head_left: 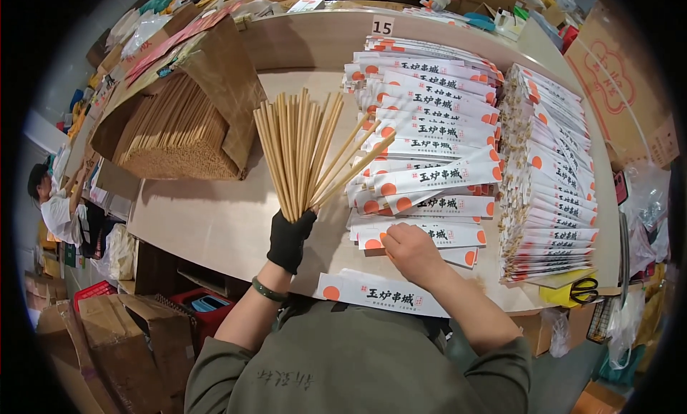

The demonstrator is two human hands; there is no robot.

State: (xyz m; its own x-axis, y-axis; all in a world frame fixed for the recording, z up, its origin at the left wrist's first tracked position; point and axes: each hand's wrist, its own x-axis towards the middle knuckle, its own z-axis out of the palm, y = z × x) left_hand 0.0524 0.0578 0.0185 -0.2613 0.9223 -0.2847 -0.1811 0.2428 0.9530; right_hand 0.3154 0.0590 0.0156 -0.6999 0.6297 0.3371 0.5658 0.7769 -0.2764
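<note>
My left hand (290, 239), in a black glove with a green bangle at the wrist, is shut on a fanned bundle of wooden chopsticks (304, 153) held upright over the table. My right hand (411, 249), bare, rests knuckles-up on a spread of white paper sleeves with orange dots (429, 178), fingers curled on one sleeve. One chopstick from the bundle reaches toward the sleeves. A few loose sleeves (372, 294) lie at the table's near edge.
A tan table (215, 221) carries an open brown box of chopsticks (179, 138) at left and a stack of filled sleeves (547, 178) at right. Scissors (583, 289) lie on a yellow item. Cardboard boxes and a red crate stand below left; another person (54, 203) stands far left.
</note>
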